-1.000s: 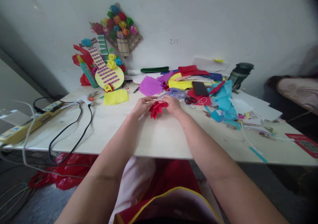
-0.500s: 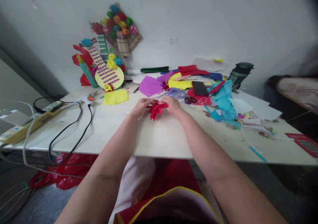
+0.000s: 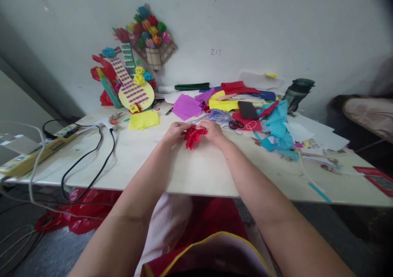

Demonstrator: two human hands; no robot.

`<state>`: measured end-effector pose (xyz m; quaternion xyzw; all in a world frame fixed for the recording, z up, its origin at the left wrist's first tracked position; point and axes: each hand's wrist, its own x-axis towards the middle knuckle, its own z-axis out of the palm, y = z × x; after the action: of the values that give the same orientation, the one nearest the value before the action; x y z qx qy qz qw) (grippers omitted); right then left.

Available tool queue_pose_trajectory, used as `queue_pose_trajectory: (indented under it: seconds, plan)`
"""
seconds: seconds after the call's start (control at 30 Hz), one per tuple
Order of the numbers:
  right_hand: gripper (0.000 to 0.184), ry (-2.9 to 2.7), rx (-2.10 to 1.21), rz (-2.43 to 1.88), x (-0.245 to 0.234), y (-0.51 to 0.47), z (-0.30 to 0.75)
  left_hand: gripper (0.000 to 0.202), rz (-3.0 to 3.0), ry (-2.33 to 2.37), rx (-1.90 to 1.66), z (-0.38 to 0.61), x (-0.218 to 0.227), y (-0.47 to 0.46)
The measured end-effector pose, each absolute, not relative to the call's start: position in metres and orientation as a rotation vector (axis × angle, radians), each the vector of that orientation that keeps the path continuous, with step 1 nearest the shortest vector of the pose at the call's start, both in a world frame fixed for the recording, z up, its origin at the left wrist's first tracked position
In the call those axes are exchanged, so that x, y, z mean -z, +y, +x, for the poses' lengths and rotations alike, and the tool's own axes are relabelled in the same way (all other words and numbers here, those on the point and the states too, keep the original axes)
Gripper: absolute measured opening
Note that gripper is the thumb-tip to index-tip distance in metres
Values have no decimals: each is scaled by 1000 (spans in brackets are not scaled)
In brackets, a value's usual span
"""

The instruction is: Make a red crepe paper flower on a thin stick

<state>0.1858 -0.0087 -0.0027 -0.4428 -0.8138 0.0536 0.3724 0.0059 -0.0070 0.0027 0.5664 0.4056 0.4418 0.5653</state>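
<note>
A crumpled red paper flower (image 3: 192, 136) is held just above the pale table (image 3: 196, 166) near its middle. My left hand (image 3: 173, 132) pinches its left side, fingers closed on the paper. My right hand (image 3: 213, 131) grips its right side, fingers curled over the top. A coil of lilac string (image 3: 216, 115) lies just behind my hands, and black scissors (image 3: 236, 124) rest to its right.
Coloured paper sheets (image 3: 224, 98), a dark phone (image 3: 247, 110) and blue tissue (image 3: 278, 123) crowd the back right. A green bottle (image 3: 297, 91) stands by the wall. A paper guitar (image 3: 130, 87), a flower bouquet (image 3: 149, 33), a power strip (image 3: 37, 150) and black cables (image 3: 89, 154) occupy the left.
Both hands stay on the red flower with only slight finger shifts; the view has nudged a little.
</note>
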Motion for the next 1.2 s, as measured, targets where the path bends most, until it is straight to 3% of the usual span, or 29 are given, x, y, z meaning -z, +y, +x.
queue_pose_trajectory:
  seconds: [1.2]
  plan:
    - [12,-1942,-323,-975,8,-2,182,24,1132,896,-1106,5,3,0]
